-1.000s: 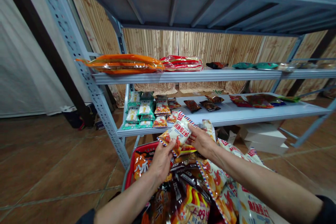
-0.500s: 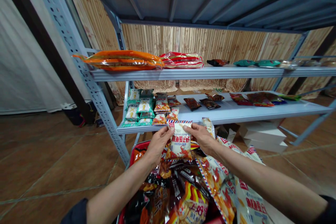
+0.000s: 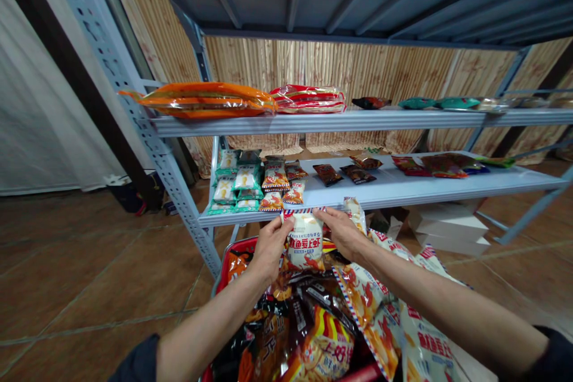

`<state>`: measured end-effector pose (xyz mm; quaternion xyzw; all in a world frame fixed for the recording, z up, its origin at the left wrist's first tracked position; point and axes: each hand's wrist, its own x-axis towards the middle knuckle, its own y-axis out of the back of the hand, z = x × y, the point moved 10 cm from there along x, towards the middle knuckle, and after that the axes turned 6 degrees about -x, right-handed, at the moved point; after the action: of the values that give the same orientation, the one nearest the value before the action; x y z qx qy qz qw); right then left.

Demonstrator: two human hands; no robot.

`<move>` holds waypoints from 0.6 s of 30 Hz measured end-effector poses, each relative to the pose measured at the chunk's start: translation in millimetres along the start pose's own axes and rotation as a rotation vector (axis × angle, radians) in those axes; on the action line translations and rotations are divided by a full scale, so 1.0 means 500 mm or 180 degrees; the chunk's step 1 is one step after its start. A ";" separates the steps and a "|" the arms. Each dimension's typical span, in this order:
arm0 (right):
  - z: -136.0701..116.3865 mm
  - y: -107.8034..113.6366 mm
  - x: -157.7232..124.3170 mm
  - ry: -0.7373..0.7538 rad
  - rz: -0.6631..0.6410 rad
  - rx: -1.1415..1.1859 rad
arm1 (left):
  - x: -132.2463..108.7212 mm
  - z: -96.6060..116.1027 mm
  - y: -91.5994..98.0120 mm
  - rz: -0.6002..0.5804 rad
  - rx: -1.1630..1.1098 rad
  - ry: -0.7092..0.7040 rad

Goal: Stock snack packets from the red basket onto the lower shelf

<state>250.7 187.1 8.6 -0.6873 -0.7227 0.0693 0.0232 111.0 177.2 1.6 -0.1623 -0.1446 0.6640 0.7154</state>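
My left hand (image 3: 270, 249) and my right hand (image 3: 342, 233) pinch the top corners of a white snack bag (image 3: 305, 243) with red print and an airmail-striped border. The bag hangs upright just in front of the lower steel shelf's edge (image 3: 358, 203), without touching it. Beneath my hands, a red basket (image 3: 231, 256) holds a heaped pile of similar snack bags (image 3: 308, 334). The pile hides the basket's inside. A small group of orange-and-white bags (image 3: 275, 182) stands on the shelf close to my hands.
Green-and-white bags (image 3: 230, 185) and dark sachets (image 3: 326, 174) lie on the lower shelf. Orange packs (image 3: 201, 101) rest on the upper shelf (image 3: 358, 122). A perforated steel upright (image 3: 147, 131) stands left of the basket. White cartons (image 3: 450, 230) sit on the tiled floor (image 3: 102, 268) under the shelf.
The white bag has swung from tilted to upright, now held by both hands and a little lower. The view has tipped slightly, and the shelves sit higher in the frame.
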 end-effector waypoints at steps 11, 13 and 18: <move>0.004 -0.006 0.005 -0.0229 0.0108 0.0431 | 0.001 0.001 0.016 0.0277 -0.0116 -0.0128; 0.004 -0.019 0.001 -0.0205 -0.0063 0.0506 | 0.005 0.000 0.023 0.0387 -0.0199 -0.0146; 0.016 -0.062 -0.030 -0.0221 -0.0740 0.0436 | 0.013 0.010 0.062 0.1023 -0.0398 -0.0175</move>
<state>219.7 170.0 5.8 -0.5929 -0.7914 0.1391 0.0528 81.4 186.1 -7.0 -0.2092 -0.1773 0.7637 0.5844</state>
